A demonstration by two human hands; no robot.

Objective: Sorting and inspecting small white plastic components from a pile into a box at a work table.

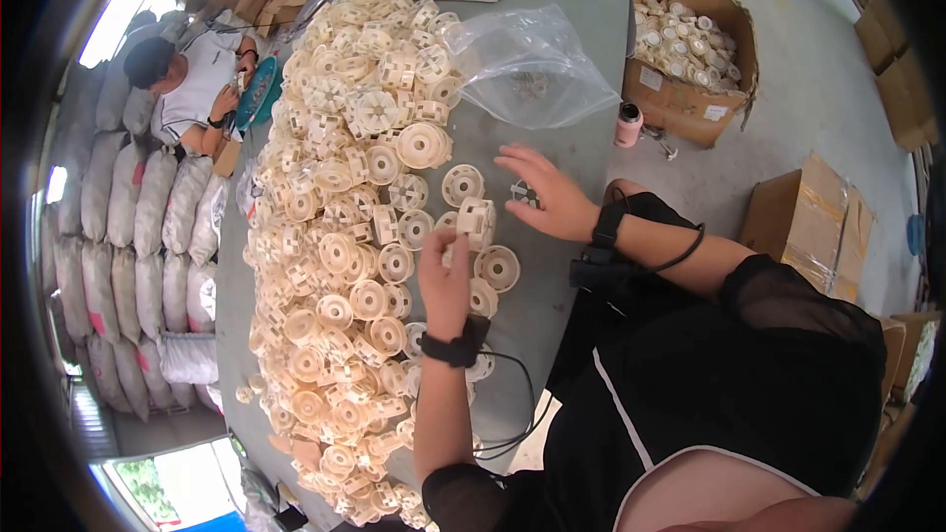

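My left hand (445, 276) grips a cream plastic wheel-shaped part (476, 221) just above the grey table (581, 59). My right hand (547, 192) lies flat on the table to the right, fingers spread, over a few small grey metal pieces (525, 195). A large heap of the same cream plastic parts (345, 217) runs along the table to the left of both hands. Loose cream discs (498, 268) lie right beside my left hand.
A clear plastic bag (527, 64) with small metal pieces lies on the table ahead. A cardboard box of cream parts (690, 49) stands on the floor at right, a pink bottle (628, 124) beside it. Another person (197, 89) sits at far left. More boxes (818, 222) stand right.
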